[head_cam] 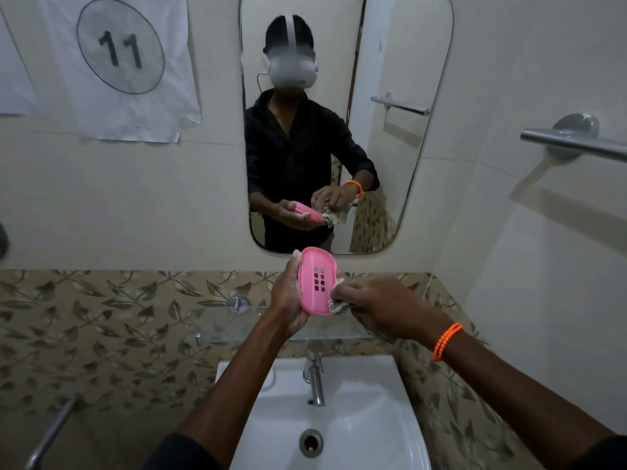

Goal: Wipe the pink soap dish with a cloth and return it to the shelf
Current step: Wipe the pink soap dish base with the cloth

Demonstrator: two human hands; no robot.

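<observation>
My left hand [288,300] grips the pink soap dish [317,279] by its left edge and holds it tilted up, so its inside with several drain slots faces me. My right hand [376,305] is closed on a small crumpled pale cloth [336,305], which presses against the dish's lower right rim. Most of the cloth is hidden inside my fist. Both hands hover above the glass shelf [230,320], which is fixed to the wall under the mirror.
A white washbasin [373,418] with a chrome tap [315,381] sits below the shelf. A mirror [390,147] hangs on the wall ahead. A chrome towel bar [573,144] juts out at the right, another rail [51,432] at the lower left.
</observation>
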